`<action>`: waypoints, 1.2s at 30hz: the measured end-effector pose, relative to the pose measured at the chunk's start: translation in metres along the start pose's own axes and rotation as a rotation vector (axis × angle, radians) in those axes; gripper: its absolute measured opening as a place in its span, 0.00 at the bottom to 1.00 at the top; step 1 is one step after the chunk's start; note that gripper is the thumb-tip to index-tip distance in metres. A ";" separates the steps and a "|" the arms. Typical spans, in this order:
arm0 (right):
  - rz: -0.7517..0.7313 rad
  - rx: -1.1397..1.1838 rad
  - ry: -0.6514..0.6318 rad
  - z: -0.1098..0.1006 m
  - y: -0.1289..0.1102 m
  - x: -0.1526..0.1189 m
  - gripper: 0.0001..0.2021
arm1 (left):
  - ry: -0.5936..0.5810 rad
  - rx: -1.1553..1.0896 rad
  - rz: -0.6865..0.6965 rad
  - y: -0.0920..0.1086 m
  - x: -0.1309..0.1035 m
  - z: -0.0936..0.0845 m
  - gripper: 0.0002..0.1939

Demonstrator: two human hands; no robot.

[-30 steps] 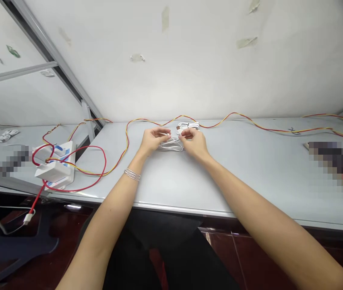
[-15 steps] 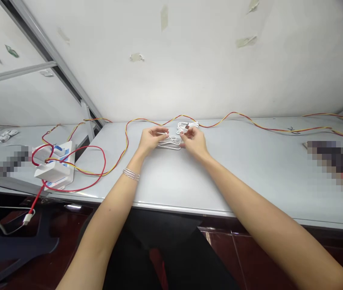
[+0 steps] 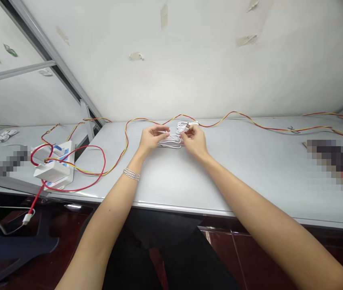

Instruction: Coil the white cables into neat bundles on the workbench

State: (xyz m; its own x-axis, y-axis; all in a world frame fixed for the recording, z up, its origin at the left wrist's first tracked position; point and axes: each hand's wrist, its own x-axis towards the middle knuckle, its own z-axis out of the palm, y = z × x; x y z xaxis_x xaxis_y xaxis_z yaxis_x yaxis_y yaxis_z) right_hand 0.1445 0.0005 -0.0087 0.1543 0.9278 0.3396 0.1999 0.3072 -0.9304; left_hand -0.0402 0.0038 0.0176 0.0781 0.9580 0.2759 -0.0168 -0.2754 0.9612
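A coiled white cable point(image 3: 171, 142) lies on the grey table between my two hands. My left hand point(image 3: 155, 137) is at its left end, thumb and fingers curled close together around part of the white cable. At the right end, my right hand point(image 3: 194, 139) pinches the cable near a small plug point(image 3: 186, 127) with a metal tip. Just behind my right hand lies a second coiled white cable point(image 3: 182, 126), partly hidden by the fingers.
Twisted red and yellow wires point(image 3: 233, 112) run along the back of the table point(image 3: 265, 173). On the left, a white power strip point(image 3: 70, 161) holds plugs and looped red wire. A blurred dark object point(image 3: 337, 161) lies at right. A white wall stands behind.
The fingers of my left hand have shifted slightly, with the thumb a little further from the forefinger. The white cable between my hands has moved slightly.
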 end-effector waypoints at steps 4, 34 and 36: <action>0.043 -0.020 -0.047 -0.001 -0.004 -0.002 0.10 | 0.012 -0.009 0.044 0.002 -0.001 0.001 0.19; -0.213 -0.371 -0.491 -0.010 -0.023 -0.013 0.01 | -0.117 0.009 0.200 0.001 -0.005 0.007 0.14; -0.220 -0.364 -0.483 -0.009 -0.023 -0.013 0.01 | -0.116 0.020 0.212 0.000 -0.004 0.008 0.14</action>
State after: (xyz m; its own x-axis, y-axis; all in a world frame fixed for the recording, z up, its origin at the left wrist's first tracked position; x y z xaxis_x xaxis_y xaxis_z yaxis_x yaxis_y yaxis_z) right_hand 0.1470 -0.0208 0.0092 -0.3637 0.8679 0.3383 0.5056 0.4889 -0.7108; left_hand -0.0329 -0.0010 0.0168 0.1885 0.8632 0.4683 -0.0255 -0.4724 0.8810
